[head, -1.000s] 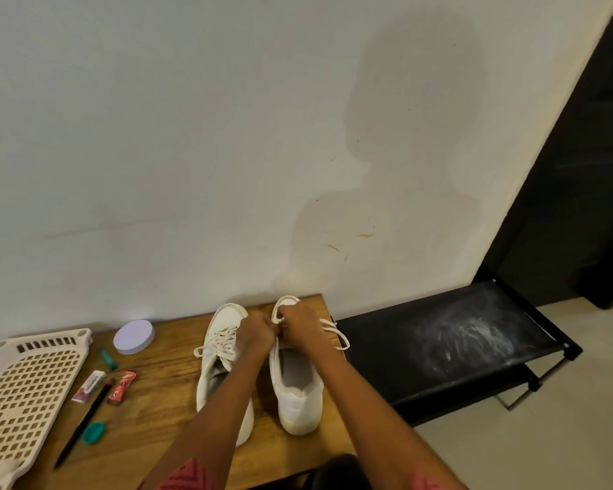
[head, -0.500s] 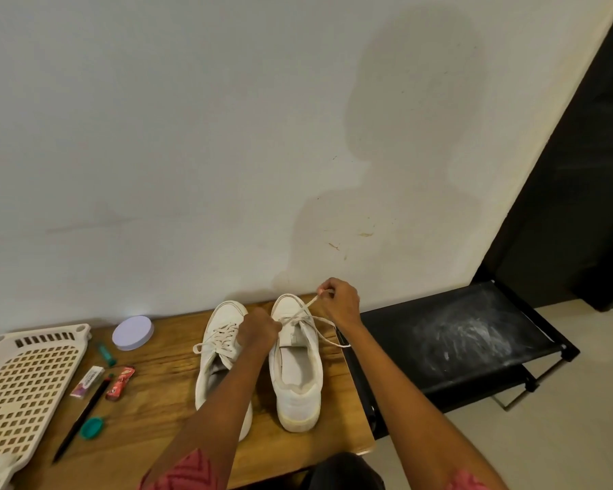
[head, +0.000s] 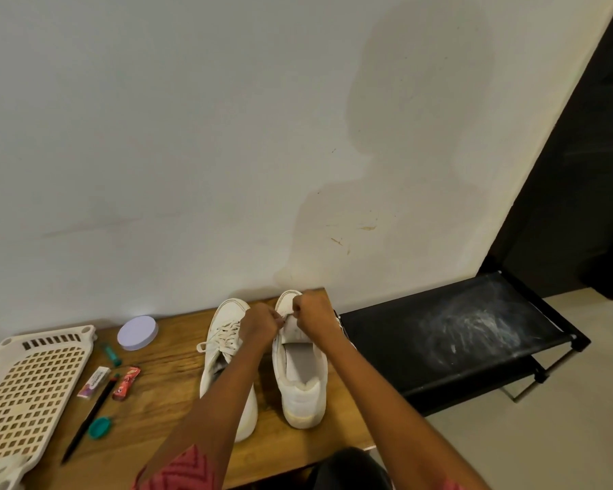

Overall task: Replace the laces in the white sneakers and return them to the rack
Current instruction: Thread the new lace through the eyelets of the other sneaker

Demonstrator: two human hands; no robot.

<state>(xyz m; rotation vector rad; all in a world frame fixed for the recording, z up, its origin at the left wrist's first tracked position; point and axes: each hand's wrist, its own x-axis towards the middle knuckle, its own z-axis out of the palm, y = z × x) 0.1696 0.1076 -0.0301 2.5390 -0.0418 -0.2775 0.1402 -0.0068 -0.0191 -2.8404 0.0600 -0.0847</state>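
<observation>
Two white sneakers stand side by side on the tabletop (head: 163,394), toes to the wall. The left hand (head: 261,325) and right hand (head: 314,318) meet over the tongue of the right sneaker (head: 299,376), fingers curled and pinching its lace. The left sneaker (head: 225,348), laced, sits just beside the left hand. The black rack (head: 450,334) stands to the right.
</observation>
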